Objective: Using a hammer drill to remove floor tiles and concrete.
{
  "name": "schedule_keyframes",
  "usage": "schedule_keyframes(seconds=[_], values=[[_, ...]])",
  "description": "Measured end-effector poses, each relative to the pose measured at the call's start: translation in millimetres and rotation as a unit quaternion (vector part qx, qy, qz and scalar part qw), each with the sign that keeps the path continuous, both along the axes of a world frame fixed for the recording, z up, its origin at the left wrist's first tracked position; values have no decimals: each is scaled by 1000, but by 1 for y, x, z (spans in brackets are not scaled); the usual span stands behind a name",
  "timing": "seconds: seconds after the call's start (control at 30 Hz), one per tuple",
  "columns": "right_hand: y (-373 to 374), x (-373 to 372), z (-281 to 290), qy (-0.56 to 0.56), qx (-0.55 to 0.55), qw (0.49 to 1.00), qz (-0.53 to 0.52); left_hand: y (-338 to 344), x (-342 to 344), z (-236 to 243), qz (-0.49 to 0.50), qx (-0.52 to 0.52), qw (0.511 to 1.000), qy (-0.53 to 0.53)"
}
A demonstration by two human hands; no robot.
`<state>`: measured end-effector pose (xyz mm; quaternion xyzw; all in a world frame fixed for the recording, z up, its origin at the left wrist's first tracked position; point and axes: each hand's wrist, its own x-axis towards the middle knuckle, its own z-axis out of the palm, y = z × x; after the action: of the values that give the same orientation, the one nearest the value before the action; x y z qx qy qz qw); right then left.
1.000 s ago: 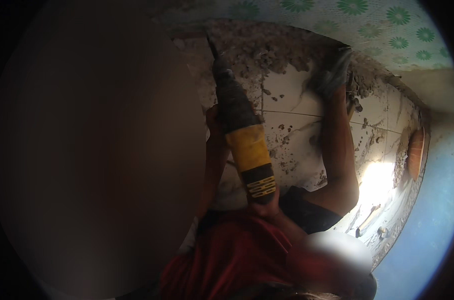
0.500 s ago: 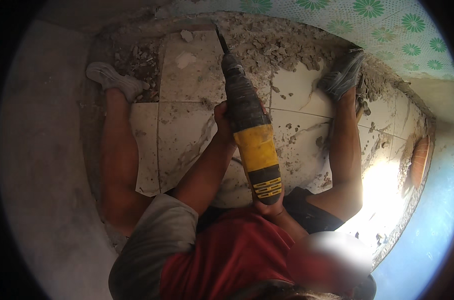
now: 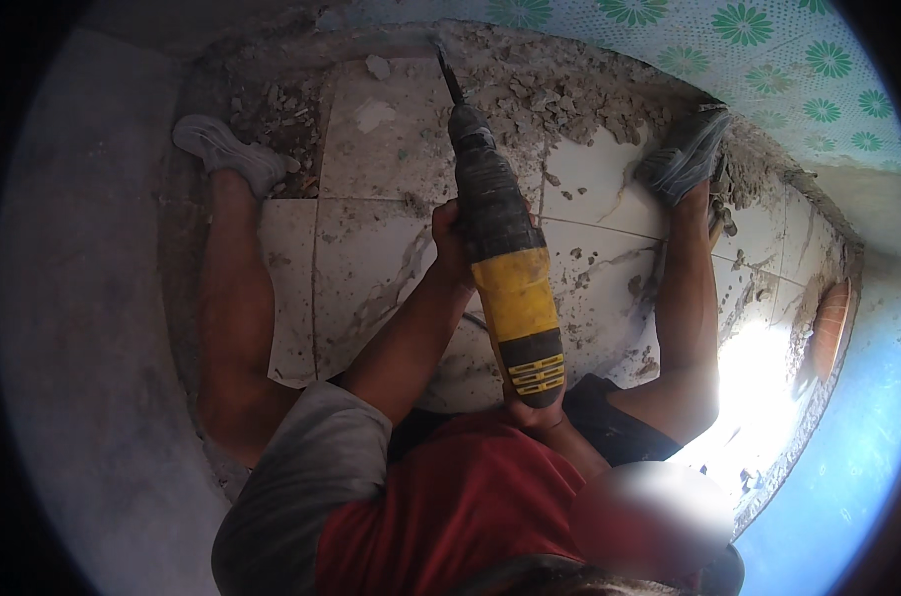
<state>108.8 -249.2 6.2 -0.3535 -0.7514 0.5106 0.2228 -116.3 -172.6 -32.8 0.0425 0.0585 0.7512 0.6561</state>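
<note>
A yellow and black rotary hammer (image 3: 515,288) lies lengthwise in front of me, its body pointing away toward the wall. Its dark chisel bit (image 3: 448,74) reaches the broken strip at the foot of the far wall; whether the tip touches cannot be made out. My left hand (image 3: 452,243) is closed around the front of the tool from its left side, the fingers partly hidden beneath it. At the rear end my right hand (image 3: 538,417) grips the tool low down, mostly covered by the housing.
My legs are spread either side, with grey shoes (image 3: 234,154) on dusty pale floor tiles (image 3: 371,238). Rubble (image 3: 569,104) lines the wall base below green-flowered wall tiles (image 3: 743,25). A hammer-like tool (image 3: 721,223) lies by the right shoe; a brown curved piece (image 3: 831,328) leans farther right.
The rotary hammer and its bit have shifted very slightly right; the view has moved a little too. Both hands keep their hold.
</note>
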Motion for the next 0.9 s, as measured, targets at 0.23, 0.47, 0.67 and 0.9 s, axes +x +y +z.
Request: schedule_keyframes(seconds=[0.23,0.47,0.67,0.9], values=[[7,-7,19,11,-61,998,-22,2,-2,5,0,18,1000,7],[-1,8,-5,13,-65,998,-4,2,0,7,12,-33,999,5],[-9,18,-10,8,-246,964,-103,3,1,14,6,-91,996,-10],[8,31,10,129,-312,936,-102,10,22,44,0,-107,994,-28]])
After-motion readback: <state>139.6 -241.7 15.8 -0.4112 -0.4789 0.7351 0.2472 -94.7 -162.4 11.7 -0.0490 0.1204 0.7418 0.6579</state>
